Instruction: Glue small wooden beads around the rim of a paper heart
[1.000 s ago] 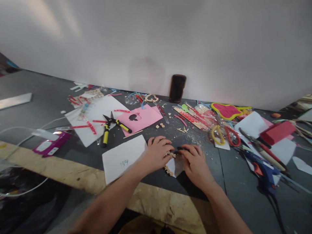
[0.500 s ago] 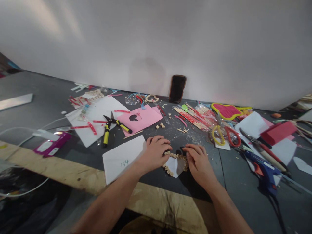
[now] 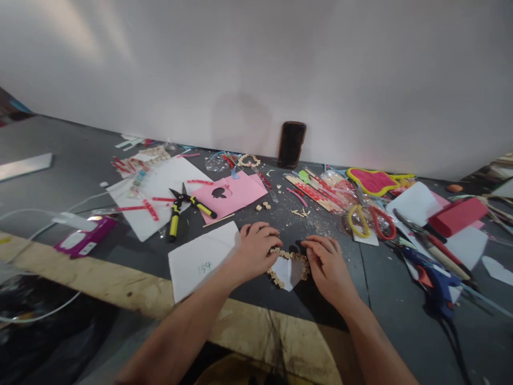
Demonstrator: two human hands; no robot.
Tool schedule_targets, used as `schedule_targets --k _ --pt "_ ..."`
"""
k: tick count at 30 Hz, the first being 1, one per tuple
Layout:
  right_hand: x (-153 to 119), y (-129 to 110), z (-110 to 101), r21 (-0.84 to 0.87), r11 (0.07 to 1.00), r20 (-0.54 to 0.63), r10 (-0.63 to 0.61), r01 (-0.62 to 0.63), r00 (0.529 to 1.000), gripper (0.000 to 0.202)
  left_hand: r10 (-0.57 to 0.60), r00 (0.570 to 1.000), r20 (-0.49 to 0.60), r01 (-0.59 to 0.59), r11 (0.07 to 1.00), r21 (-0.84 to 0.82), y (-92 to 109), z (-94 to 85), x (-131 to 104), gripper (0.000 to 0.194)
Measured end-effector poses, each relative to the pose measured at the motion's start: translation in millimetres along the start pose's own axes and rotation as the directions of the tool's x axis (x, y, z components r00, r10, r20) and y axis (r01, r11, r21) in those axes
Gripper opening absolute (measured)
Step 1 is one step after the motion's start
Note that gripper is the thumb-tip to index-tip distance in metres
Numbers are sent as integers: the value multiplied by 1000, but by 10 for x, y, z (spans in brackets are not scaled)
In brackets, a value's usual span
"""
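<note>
A white paper heart (image 3: 285, 271) edged with small pale wooden pieces lies flat on the dark table between my hands. My left hand (image 3: 258, 247) is closed at the heart's upper left edge, fingertips on the wooden border. At the right edge, my right hand (image 3: 326, 262) has its fingers bent together with the thumb against the border. Parts of the rim are hidden under the fingers. Beside my left wrist is a white sheet (image 3: 200, 264) marked 154.
Pruning shears (image 3: 182, 208) lie on pink paper (image 3: 240, 192) with a cut-out. A phone (image 3: 292, 144) leans on the wall. To the right are yellow-and-red-handled scissors (image 3: 382, 223), pliers (image 3: 435, 247) and a blue glue gun (image 3: 435, 280). A purple power strip (image 3: 86, 238) sits left.
Both hands stay at the heart. The right hand's fingers have shifted very slightly; little else differs beyond a small shift of the view.
</note>
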State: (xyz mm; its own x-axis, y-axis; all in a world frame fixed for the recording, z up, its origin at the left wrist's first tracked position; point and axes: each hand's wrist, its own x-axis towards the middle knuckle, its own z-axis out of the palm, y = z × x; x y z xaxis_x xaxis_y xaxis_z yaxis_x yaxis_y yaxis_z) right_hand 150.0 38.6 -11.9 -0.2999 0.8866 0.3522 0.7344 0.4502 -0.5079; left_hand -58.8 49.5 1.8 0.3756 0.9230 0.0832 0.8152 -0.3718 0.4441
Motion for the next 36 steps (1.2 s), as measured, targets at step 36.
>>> schedule_targets --k 36 --pt "-32 -94 49 -143 988 138 -42 62 990 33 5 1000 2 -5 1000 7 9 3 0 19"
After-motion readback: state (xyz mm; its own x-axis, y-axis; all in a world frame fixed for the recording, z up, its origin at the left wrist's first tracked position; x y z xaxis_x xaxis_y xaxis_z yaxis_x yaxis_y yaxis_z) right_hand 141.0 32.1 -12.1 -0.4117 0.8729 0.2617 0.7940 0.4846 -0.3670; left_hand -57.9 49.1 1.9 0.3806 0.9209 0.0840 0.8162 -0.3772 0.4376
